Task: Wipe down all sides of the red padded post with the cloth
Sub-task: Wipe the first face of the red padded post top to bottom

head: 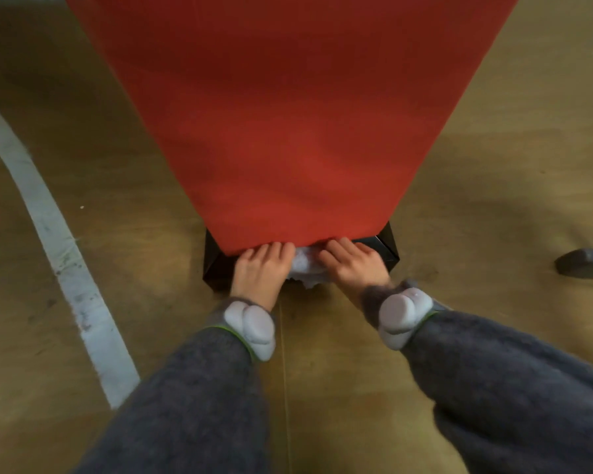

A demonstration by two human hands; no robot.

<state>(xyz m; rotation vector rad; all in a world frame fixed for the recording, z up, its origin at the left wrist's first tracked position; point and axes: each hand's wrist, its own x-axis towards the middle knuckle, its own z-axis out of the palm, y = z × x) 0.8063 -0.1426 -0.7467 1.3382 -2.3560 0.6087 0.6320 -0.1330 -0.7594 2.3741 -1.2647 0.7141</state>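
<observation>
Red post padding [288, 114] smooth, matt; cloth [305, 265] white, crumpled; base [384, 249] glossy black; sleeves [192, 398] fuzzy grey.

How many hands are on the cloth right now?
2: the left hand and the right hand both press the white cloth at the red post's bottom edge.

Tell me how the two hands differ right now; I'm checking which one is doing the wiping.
The left hand lies beside the cloth, fingers flat on the bottom edge of the red post; the right hand lies more on top of the cloth, bunching it. The left hand points straight ahead; the right hand angles inward. Both press low by the black base, and both wrists carry a pale band over a grey sleeve.
</observation>
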